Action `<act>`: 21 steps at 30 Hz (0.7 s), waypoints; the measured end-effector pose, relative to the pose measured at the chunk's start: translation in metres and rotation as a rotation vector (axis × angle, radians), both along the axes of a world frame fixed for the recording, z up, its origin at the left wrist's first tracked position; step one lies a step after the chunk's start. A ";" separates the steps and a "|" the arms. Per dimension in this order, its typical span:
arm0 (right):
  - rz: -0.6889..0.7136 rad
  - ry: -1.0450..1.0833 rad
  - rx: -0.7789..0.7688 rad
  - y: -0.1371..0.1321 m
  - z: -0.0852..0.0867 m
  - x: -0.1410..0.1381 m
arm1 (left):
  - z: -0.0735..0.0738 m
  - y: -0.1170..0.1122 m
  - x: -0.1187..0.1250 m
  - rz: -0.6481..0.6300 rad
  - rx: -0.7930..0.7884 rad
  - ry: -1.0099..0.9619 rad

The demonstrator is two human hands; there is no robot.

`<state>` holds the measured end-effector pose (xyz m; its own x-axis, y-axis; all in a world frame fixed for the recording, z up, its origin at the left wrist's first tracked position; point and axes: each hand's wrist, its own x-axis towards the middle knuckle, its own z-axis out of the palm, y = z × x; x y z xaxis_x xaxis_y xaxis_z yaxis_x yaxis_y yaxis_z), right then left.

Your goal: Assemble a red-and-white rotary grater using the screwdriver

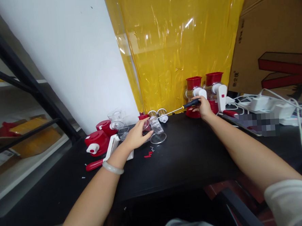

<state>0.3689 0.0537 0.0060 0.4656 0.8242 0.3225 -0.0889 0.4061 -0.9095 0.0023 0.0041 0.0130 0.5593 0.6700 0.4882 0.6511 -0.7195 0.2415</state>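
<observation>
In my right hand (202, 108) is a screwdriver (190, 104) with a black and yellow handle, the fingers closed around it. Its long metal shaft points left, and the tip meets or overlaps the top of a clear plastic housing (157, 127); contact is hard to tell. My left hand (137, 135) grips that housing from the left, its round rim low near the table. Small red plastic pieces (148, 154) lie just in front of it. Behind stand two metal grater drums (162, 115) with white ends. A white crank handle with a red grip (94, 165) lies beside my left forearm.
Two red and white rotary graters (215, 88) stand at the back right. Red bases (98, 143) and another clear housing (117, 117) sit at the left. A phone (246, 125), white chargers (261, 103) and cables lie right. Yellow plastic sheeting (183, 49) hangs behind the black table (185, 165).
</observation>
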 end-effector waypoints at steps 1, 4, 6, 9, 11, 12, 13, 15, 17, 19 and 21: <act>-0.003 0.003 0.001 0.000 0.001 0.000 | 0.000 0.000 0.000 0.000 -0.001 0.000; -0.008 -0.018 -0.001 0.001 0.002 -0.001 | 0.000 0.000 0.000 -0.004 -0.004 -0.002; -0.018 -0.043 -0.010 0.003 0.001 -0.001 | 0.001 -0.001 0.000 -0.004 -0.007 -0.005; -0.053 -0.099 -0.014 0.004 -0.001 0.000 | 0.000 0.000 0.000 -0.004 -0.011 -0.015; -0.082 -0.151 -0.005 0.001 -0.002 0.000 | 0.000 0.000 0.000 -0.008 -0.010 -0.021; -0.094 -0.182 -0.002 -0.002 -0.002 -0.001 | 0.000 0.000 0.000 -0.010 -0.011 -0.022; -0.109 -0.213 0.000 -0.005 -0.001 -0.001 | 0.000 0.000 0.000 -0.012 -0.011 -0.023; -0.133 -0.260 -0.001 -0.009 0.000 -0.002 | 0.000 0.000 0.000 -0.013 -0.009 -0.021; -0.153 -0.264 -0.007 -0.011 0.002 -0.002 | 0.000 0.000 0.001 -0.015 -0.004 -0.017; -0.151 -0.208 -0.037 -0.008 0.002 -0.001 | 0.000 -0.001 0.001 -0.014 -0.002 -0.011; -0.110 -0.103 -0.076 -0.003 0.002 0.001 | 0.001 -0.001 0.001 -0.011 -0.004 -0.006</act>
<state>0.3696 0.0507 0.0076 0.5216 0.7943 0.3115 0.0476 0.3374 -0.9401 0.0033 0.0033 0.0136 0.5635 0.6658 0.4890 0.6421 -0.7255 0.2479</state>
